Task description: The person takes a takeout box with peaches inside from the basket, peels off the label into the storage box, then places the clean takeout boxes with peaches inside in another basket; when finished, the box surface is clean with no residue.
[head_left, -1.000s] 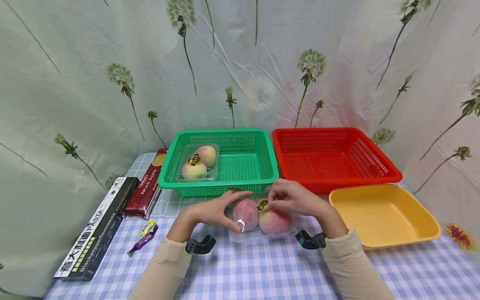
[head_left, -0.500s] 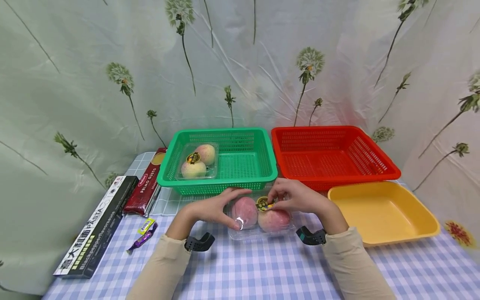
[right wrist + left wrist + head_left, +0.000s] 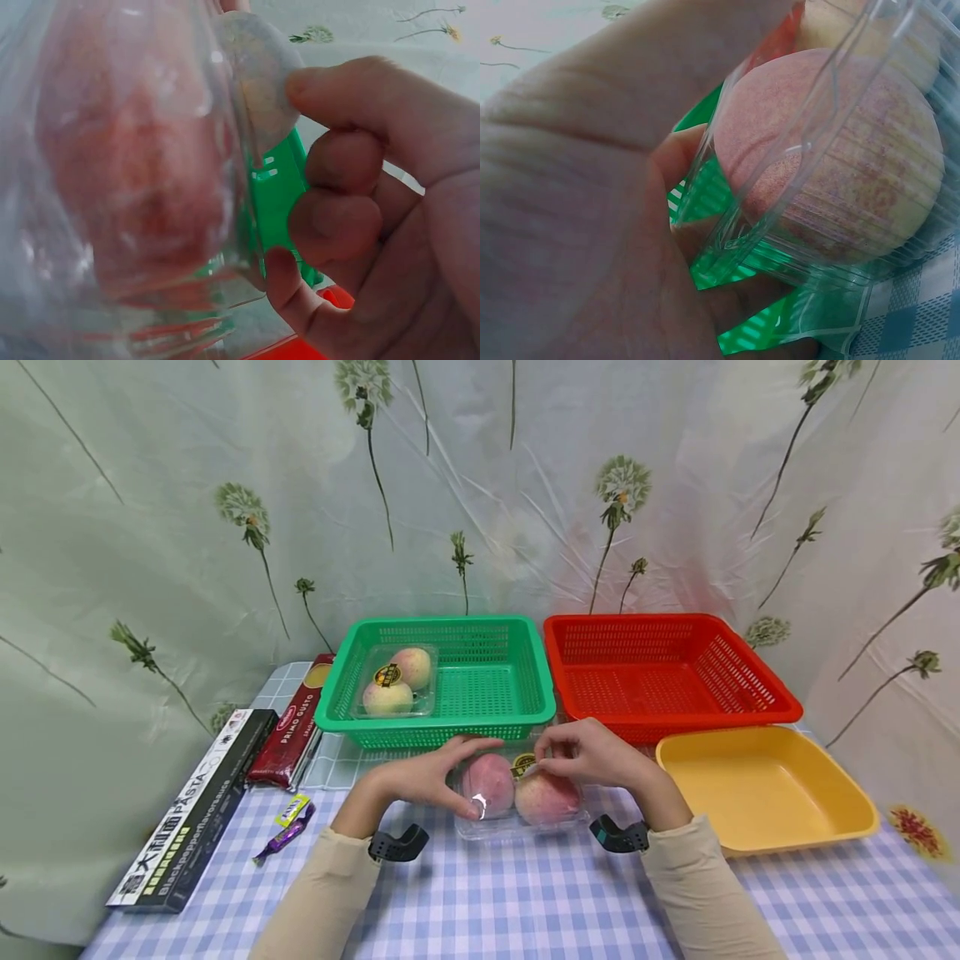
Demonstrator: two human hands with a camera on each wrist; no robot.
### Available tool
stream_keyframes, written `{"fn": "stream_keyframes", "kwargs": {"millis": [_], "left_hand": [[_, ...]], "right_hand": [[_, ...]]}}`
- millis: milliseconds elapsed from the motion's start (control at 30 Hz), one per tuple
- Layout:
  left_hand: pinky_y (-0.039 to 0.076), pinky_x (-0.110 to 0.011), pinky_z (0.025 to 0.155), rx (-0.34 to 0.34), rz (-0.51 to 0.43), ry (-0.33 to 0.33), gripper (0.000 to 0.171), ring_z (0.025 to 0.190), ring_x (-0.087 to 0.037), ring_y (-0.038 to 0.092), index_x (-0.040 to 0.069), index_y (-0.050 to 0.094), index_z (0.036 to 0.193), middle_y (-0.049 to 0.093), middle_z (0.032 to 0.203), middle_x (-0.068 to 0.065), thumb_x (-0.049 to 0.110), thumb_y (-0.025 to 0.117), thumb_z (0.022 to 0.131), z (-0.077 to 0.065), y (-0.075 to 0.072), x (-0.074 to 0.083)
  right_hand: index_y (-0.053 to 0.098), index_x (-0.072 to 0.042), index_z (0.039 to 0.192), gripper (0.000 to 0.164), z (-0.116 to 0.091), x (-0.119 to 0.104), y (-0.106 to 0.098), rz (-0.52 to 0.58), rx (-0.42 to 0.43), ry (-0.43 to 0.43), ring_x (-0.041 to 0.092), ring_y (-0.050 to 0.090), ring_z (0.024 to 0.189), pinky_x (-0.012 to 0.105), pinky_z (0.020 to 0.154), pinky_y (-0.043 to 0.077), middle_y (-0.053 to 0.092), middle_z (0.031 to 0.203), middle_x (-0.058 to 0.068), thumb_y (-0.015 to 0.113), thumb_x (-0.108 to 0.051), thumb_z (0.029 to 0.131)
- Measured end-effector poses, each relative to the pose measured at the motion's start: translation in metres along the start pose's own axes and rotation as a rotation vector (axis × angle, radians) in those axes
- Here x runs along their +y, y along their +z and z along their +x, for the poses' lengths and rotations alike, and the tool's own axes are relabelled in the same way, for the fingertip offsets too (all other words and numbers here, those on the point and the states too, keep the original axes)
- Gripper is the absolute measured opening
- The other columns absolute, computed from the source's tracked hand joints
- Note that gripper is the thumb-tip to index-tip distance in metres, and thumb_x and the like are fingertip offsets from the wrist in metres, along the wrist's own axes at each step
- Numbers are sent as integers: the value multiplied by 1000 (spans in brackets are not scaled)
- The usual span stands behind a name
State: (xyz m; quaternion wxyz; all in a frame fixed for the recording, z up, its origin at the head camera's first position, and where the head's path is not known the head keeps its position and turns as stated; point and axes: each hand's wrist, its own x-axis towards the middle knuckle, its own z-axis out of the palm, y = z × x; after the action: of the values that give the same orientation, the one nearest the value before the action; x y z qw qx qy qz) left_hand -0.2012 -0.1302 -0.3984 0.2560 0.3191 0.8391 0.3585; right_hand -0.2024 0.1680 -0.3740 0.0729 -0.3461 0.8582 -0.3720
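Box [image 3: 516,817], probably light, flexible and slippery, is lying midway between the surface's [image 3: 517,910] side edges; left hand [image 3: 423,777], spread wide, is gripping its rigid-looking left end, the likely best hold; right hand [image 3: 588,756] is pinching label [image 3: 522,765]

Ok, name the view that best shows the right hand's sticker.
Right wrist: the round sticker appears large, pinched by the right hand, its pale side visible. Head shows its black-and-gold face, small and partial; left wrist shows none of it.
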Motion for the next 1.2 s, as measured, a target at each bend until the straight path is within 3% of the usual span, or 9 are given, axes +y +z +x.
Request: {"fn": "stream_keyframes", "kwargs": {"millis": [167, 367, 767, 1200], "left_hand": [[40, -52, 108, -1, -2, -4, 98, 137, -26, 36, 34, 24, 159, 28, 155, -6, 41, 83, 80, 1, 0, 1], [39, -51, 109, -3, -9, -10, 98, 138, -25, 35, 35, 25, 158, 26, 156, -3, 41, 83, 79, 1, 1, -1], [40, -54, 108, -2, -7, -11, 98, 137, -27, 35, 34, 24, 159, 26, 155, -6, 41, 83, 80, 1, 0, 1], [39, -54, 109, 3, -3, -18, 98, 138, -26, 35, 37, 25, 158, 27, 155, -5, 42, 83, 79, 1, 1, 0]], "right_hand": [[71, -14, 90, 4, 0, -2, 0, 8, 5, 9, 8, 54, 68, 21, 62, 49, 67, 85, -2, 74, -16, 90], [74, -13, 96, 7, -2, -9, -4, -15, -25, 124, 11, 57, 64, 26, 60, 53, 66, 76, -2, 69, -17, 94], [69, 3, 118, 28, -3, -11, -10, 255, -22, 354, 20, 69, 65, 30, 57, 56, 72, 81, 9, 62, -16, 98], [66, 8, 116, 27, -2, -16, -7, 323, -8, 391, 19, 69, 63, 35, 60, 60, 71, 80, 13, 66, -10, 95]]}}
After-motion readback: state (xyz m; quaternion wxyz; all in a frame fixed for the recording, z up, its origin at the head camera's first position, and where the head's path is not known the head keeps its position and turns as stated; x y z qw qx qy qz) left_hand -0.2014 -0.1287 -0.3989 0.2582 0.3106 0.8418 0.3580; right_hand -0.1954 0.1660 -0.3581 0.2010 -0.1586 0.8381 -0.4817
